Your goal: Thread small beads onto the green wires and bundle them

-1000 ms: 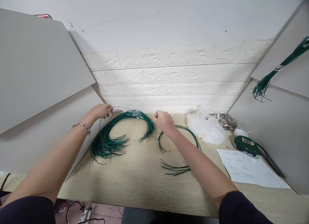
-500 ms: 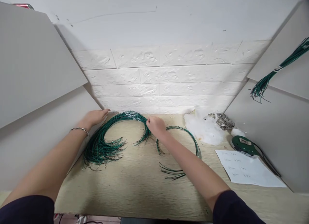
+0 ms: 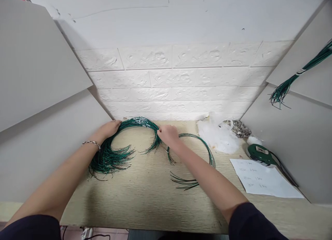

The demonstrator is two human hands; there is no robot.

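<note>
A large arched bundle of green wires [image 3: 135, 124] lies at the back of the wooden table [image 3: 145, 198], its frayed ends fanning out at the left and middle. My left hand [image 3: 108, 129] rests on the bundle's left side, fingers closed over the strands. My right hand [image 3: 168, 133] pinches the bundle's right end, fingers curled. A smaller loop of green wires [image 3: 204, 146] lies just right of my right hand, tied near its lower left end. A few loose green wires [image 3: 185, 183] lie under my right forearm.
White stuffing [image 3: 219, 134] and a pile of small silvery parts [image 3: 240, 128] sit at the back right. A green tape dispenser [image 3: 259, 153] and a written paper sheet [image 3: 263, 179] lie at the right. Grey boards flank both sides; another green wire bunch [image 3: 287, 84] hangs on the right board.
My left hand came down from the back wall onto the left side of the big bundle. My right hand dropped slightly and moved left to the bundle's right end.
</note>
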